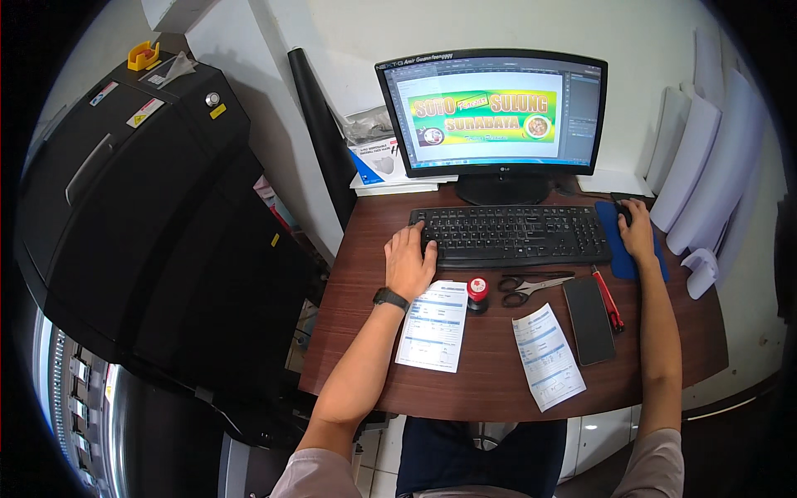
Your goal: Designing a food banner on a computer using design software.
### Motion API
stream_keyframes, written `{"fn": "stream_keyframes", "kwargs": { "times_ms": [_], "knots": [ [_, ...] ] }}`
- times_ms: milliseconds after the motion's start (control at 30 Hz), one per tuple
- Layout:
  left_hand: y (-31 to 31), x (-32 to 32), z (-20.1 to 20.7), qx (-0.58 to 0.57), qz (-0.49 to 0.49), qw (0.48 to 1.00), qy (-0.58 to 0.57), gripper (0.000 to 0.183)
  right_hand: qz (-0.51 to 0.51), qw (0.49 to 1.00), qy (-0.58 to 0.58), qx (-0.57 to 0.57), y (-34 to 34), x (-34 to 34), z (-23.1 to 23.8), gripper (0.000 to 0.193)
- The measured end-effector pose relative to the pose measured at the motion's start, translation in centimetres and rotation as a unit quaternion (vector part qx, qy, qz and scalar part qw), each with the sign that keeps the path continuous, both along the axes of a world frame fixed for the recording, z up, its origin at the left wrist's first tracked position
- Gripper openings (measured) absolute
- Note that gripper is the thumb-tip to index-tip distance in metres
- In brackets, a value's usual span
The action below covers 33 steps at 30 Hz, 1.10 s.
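Observation:
My left hand rests on the left end of the black keyboard, fingers spread over the keys and a dark watch on the wrist. On the blue mouse pad, my right hand is curled over a black computer mouse, which it mostly hides. Behind the keyboard stands a monitor with a green and yellow banner design open on its screen. A printed form lies by my left wrist, and a red-topped stamp is beside it.
Scissors, a red cutter knife, a dark phone and a second form lie on the brown desk. A large black machine stands at left. White rolls lean at right.

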<state>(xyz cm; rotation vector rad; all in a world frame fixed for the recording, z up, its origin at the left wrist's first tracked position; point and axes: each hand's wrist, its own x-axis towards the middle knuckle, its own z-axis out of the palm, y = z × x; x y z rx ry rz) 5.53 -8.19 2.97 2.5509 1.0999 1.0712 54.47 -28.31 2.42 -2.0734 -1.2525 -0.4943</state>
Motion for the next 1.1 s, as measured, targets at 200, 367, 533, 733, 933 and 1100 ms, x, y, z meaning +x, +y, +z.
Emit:
{"fn": "stream_keyframes", "kwargs": {
  "times_ms": [200, 367, 533, 733, 933, 1100],
  "knots": [
    [-0.1, -0.1, 0.2, -0.007, 0.004, 1.000, 0.006, 0.049, -0.006, 1.000, 0.004, 0.003, -0.1, -0.9, 0.6, 0.036],
    [0.0, 0.0, 0.2, -0.001, 0.002, 1.000, 0.004, 0.048, -0.008, 1.000, -0.010, 0.002, -0.1, -0.7, 0.6, 0.035],
    [0.0, -0.1, 0.1, -0.001, 0.003, 1.000, 0.003, 0.048, -0.003, 1.000, -0.013, 0.010, -0.1, -0.5, 0.4, 0.035],
    [0.2, -0.1, -0.1, 0.014, 0.005, 1.000, 0.001, 0.047, -0.007, 1.000, -0.009, 0.002, -0.1, -0.4, 0.2, 0.036],
    [0.3, 0.0, -0.1, 0.012, 0.007, 1.000, -0.006, 0.047, -0.030, 0.999, -0.008, -0.021, -0.1, -0.4, 0.3, 0.039],
    [0.3, -0.1, 0.0, 0.010, 0.009, 1.000, -0.017, 0.047, -0.103, 0.991, -0.047, -0.068, 0.2, -1.4, 0.3, 0.050]
  ]
}}
